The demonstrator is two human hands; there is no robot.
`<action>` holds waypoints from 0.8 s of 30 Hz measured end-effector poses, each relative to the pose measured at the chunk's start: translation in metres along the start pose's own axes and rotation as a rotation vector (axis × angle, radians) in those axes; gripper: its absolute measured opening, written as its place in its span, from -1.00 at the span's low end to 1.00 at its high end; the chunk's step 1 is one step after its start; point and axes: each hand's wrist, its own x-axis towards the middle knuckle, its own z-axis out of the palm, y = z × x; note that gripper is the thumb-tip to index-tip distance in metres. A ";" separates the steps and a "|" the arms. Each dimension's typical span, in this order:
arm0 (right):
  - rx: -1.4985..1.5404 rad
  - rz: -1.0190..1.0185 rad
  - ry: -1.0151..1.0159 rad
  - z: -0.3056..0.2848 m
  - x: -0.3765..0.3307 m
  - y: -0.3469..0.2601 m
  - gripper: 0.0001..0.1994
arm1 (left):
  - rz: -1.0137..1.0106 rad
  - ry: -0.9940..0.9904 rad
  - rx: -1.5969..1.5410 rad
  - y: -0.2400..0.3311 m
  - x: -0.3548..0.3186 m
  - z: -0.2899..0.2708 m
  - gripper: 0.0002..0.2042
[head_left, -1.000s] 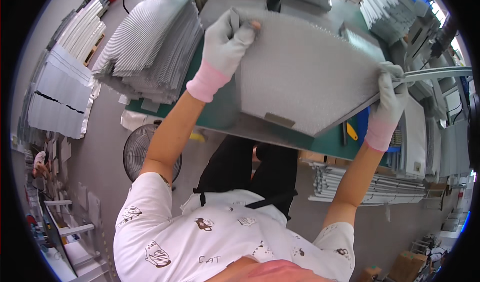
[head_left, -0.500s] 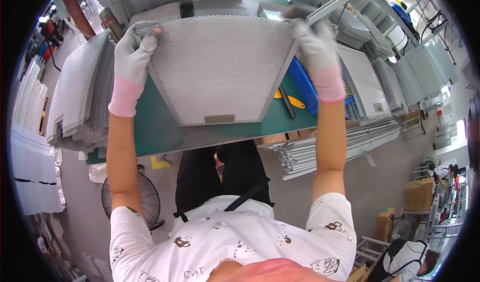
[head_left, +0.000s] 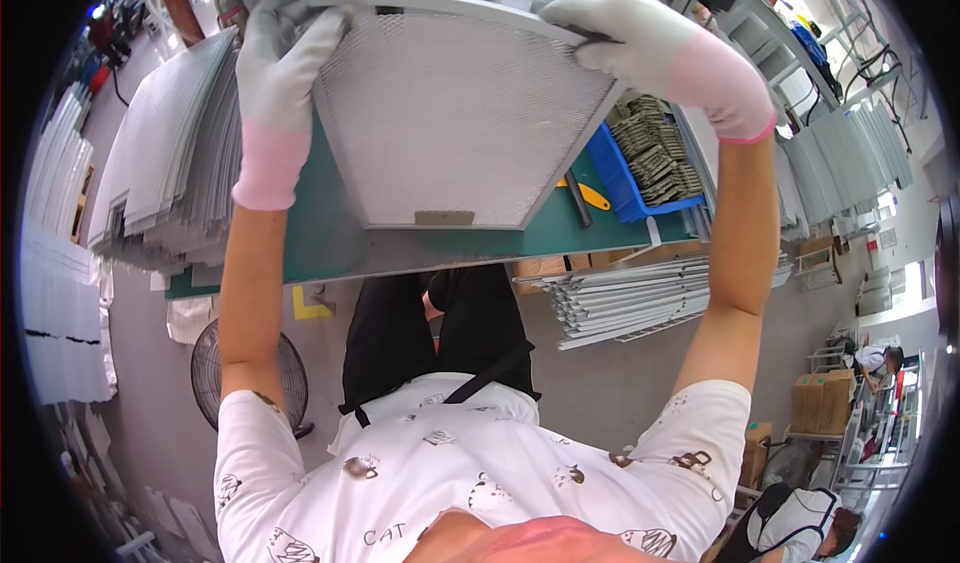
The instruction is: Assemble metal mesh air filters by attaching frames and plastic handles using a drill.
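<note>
A rectangular metal mesh filter panel (head_left: 460, 123) is tilted up over the green work table (head_left: 330, 243), with thin metal frame edges and a small grey-brown tab (head_left: 444, 218) at its near edge. Along its far edge lies a pale metal frame strip (head_left: 430, 1). My left hand (head_left: 280, 73), in a white glove with pink cuff, grips the far left corner; its fingers are partly blurred. My right hand (head_left: 645, 43), gloved alike, is closed around the strip's right end at the panel's far right corner.
Right of the panel stands a blue bin (head_left: 610, 175) of small metal pieces (head_left: 650, 148), beside a dark-handled tool (head_left: 578, 201) and a yellow one (head_left: 597, 197). Mesh sheets (head_left: 165, 143) are stacked at left. Metal strips (head_left: 630, 303) lie below the table's right edge. A fan (head_left: 250, 373) stands lower left.
The metal strip, earlier slanting off to the right by my blurred right hand, now lies along the panel's far edge. My right hand has turned inward, its elbow farther out.
</note>
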 end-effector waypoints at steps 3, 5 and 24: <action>0.032 -0.087 -0.053 -0.009 -0.004 0.002 -0.61 | 0.246 0.044 0.026 0.005 -0.003 0.010 -0.45; 0.036 -0.133 -0.122 -0.019 -0.003 -0.004 -0.62 | 0.215 0.211 -0.092 0.006 -0.005 0.031 -0.60; 0.171 -0.274 0.134 0.039 0.074 -0.049 -0.75 | 0.451 0.143 -0.274 -0.026 -0.021 0.003 -0.34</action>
